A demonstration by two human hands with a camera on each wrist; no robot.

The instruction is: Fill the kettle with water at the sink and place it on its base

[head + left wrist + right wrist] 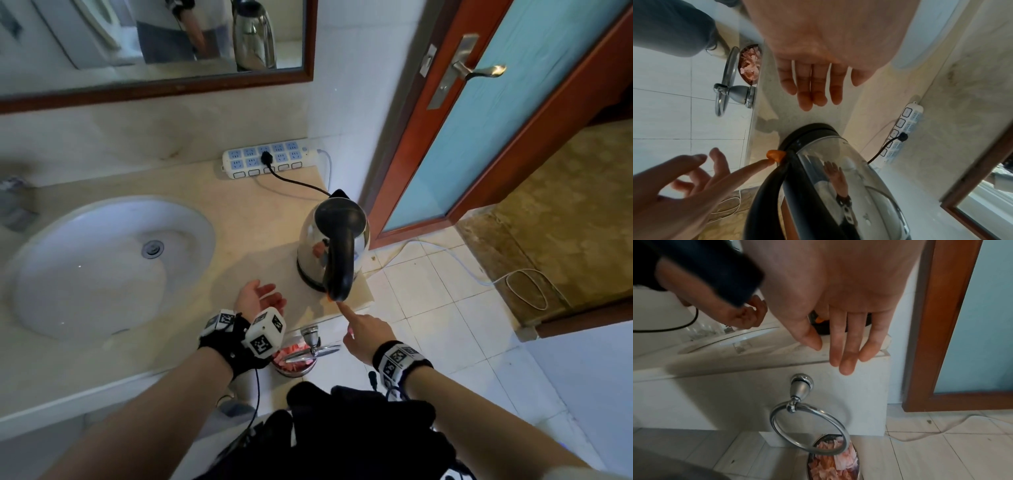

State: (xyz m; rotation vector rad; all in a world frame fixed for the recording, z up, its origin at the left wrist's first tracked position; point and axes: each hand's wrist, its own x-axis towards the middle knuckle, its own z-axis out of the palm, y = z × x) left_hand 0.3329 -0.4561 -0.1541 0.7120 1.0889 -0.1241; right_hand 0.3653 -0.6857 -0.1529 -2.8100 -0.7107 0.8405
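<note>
The steel kettle (pixel 310 240) with a black lid and handle stands upright on its black base (pixel 306 278) at the right end of the counter. An orange switch (pixel 330 298) sits at the foot of the handle. My right hand (pixel 358 323) points at it, and the index fingertip touches the switch (pixel 774 156) while the other fingers stay loose. My left hand (pixel 263 297) rests palm up on the counter just left of the kettle, holding nothing. In the left wrist view its straight fingers (pixel 812 92) point at the kettle (pixel 849 186).
The white sink (pixel 102 260) fills the left of the counter. A power strip (pixel 270 159) lies against the back wall, with the kettle cord plugged in. A towel ring (pixel 807 423) and a bin of pink paper (pixel 834 462) sit below the counter edge. A door (pixel 479 120) stands right.
</note>
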